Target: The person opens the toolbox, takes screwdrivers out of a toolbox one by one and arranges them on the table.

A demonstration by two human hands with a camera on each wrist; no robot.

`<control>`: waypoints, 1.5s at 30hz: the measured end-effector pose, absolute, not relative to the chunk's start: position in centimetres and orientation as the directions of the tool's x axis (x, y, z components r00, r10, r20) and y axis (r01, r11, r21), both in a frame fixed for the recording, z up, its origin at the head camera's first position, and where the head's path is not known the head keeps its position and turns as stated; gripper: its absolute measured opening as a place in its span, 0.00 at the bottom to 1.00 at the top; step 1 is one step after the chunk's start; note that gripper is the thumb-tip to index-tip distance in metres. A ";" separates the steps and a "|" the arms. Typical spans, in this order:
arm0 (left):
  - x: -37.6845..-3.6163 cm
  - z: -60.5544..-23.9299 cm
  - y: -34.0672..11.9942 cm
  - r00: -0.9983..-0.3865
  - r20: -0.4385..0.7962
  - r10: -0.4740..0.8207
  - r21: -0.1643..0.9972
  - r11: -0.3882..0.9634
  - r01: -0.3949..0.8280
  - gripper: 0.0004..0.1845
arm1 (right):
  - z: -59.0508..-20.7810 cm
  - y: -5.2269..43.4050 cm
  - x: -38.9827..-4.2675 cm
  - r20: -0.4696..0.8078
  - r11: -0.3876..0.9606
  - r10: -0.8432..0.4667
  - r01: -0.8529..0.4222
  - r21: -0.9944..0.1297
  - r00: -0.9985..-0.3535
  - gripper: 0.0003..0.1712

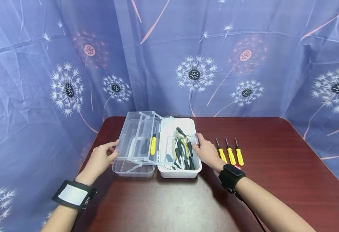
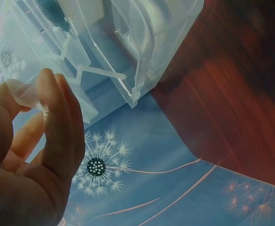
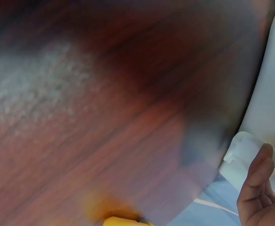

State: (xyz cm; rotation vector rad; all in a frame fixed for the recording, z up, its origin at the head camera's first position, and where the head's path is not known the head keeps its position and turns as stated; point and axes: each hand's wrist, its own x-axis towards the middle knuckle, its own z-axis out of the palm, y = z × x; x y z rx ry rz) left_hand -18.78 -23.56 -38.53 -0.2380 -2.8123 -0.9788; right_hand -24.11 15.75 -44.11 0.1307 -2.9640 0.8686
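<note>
The left hand (image 1: 101,158) pinches the outer edge of the clear lid (image 1: 137,141), thumb and fingers curled onto the plastic. The right hand (image 1: 207,151) rests at the right rim of the white toolbox (image 1: 181,172), its fingers bent onto a small tab there. Between the hands the box lies open, holding dark-handled tools (image 1: 184,151); one yellow-handled screwdriver (image 1: 153,144) sits in the clear tray. Just right of the right hand, three yellow screwdrivers (image 1: 231,155) lie on the dark red table (image 1: 274,154).
</note>
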 end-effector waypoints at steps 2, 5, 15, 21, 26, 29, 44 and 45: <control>-18.8 -38.5 -23.5 -0.976 0.195 0.093 0.612 0.767 0.195 0.23 | -44.1 15.8 -24.1 0.066 0.834 -0.061 -0.087 -0.545 -0.996 0.29; -18.7 -38.5 -23.5 -0.980 0.179 0.086 0.637 0.749 0.182 0.23 | -44.2 15.8 -24.0 0.053 0.825 -0.050 -0.071 -0.561 -0.997 0.29; -18.4 -38.3 -23.2 -0.979 0.182 0.090 0.673 0.714 0.191 0.24 | -44.3 15.6 -23.7 0.046 0.808 -0.036 -0.056 -0.587 -0.998 0.29; -18.5 -37.9 -22.8 -0.975 0.203 0.089 0.698 0.685 0.208 0.23 | -44.1 15.6 -23.9 0.037 0.808 -0.026 -0.043 -0.588 -0.999 0.31; -18.5 -36.6 -21.5 -0.968 0.223 0.111 0.673 0.701 0.236 0.22 | -44.0 15.8 -23.8 0.024 0.806 -0.024 -0.034 -0.591 -0.999 0.31; -18.4 -35.4 -20.4 -0.964 0.236 0.126 0.640 0.726 0.252 0.22 | -44.2 16.1 -23.6 0.020 0.798 -0.027 -0.033 -0.602 -0.999 0.31; -18.3 -32.2 -18.1 -0.959 0.241 0.147 0.575 0.775 0.263 0.23 | -44.6 16.8 -23.6 0.030 0.780 -0.020 -0.035 -0.624 -0.999 0.32; -18.3 -32.3 -18.2 -0.960 0.239 0.146 0.578 0.773 0.261 0.23 | -44.6 16.8 -23.7 0.031 0.784 -0.019 -0.034 -0.620 -0.999 0.32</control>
